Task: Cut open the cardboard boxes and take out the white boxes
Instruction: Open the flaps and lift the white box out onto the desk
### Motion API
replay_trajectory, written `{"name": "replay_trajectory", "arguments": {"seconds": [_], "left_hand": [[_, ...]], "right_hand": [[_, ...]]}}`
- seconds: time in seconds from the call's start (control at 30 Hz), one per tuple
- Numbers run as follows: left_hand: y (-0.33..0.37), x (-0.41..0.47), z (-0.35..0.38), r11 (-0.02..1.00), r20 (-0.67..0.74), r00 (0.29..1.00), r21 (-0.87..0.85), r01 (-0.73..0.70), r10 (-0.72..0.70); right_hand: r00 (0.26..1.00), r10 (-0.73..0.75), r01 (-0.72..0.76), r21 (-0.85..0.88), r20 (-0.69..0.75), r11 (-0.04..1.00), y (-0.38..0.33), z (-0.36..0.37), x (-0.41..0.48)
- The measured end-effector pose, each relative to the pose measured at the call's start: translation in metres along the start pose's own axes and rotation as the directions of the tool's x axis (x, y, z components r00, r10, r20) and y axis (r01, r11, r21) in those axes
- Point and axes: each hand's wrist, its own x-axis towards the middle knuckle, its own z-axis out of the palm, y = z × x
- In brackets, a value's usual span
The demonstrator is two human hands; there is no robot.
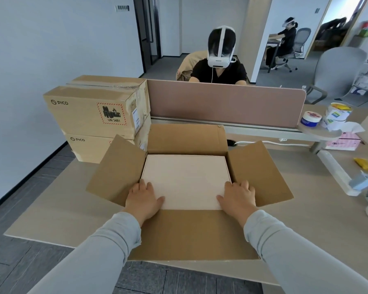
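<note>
At about ten o'clock from the open carton, two sealed PICO cartons point(89, 115) sit stacked against the desk divider point(225, 102), tape intact, probably parked there out of the working space until their turn.

In the middle of the desk point(51, 209) lies the open cardboard box point(189, 234), all four flaps folded outward so nothing blocks a straight lift. The white box point(185, 179) is inside it, filling the cavity almost wall to wall, so fingers can only enter at the edges.

The left hand point(143, 201) rests at the white box's seven-o'clock corner, fingers spread and flat, tips reaching toward the gap by the left flap; it presses rather than clamps. The right hand point(237, 200) mirrors it at five o'clock, also spread and closed on nothing. The symmetric placement suggests a search for purchase on both sides to raise the snug box evenly.

At two o'clock, small tubs point(311, 118) and a tissue box point(342, 141) stand well apart.
</note>
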Motion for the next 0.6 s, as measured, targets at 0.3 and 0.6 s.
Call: {"name": "replay_trajectory", "arguments": {"seconds": [0.3, 0.6], "left_hand": [[-0.015, 0.017, 0.006, 0.992, -0.166, 0.984, -0.117, 0.050, -0.069], [-0.004, 0.028, 0.006, 0.933, -0.108, 0.972, -0.320, 0.166, -0.210]], "right_hand": [[0.996, 0.067, -0.082, 0.255, 0.066, 0.963, 0.004, 0.014, 0.015], [0.994, 0.096, -0.108, 0.238, 0.059, 0.965, 0.001, 0.016, 0.016]]}}
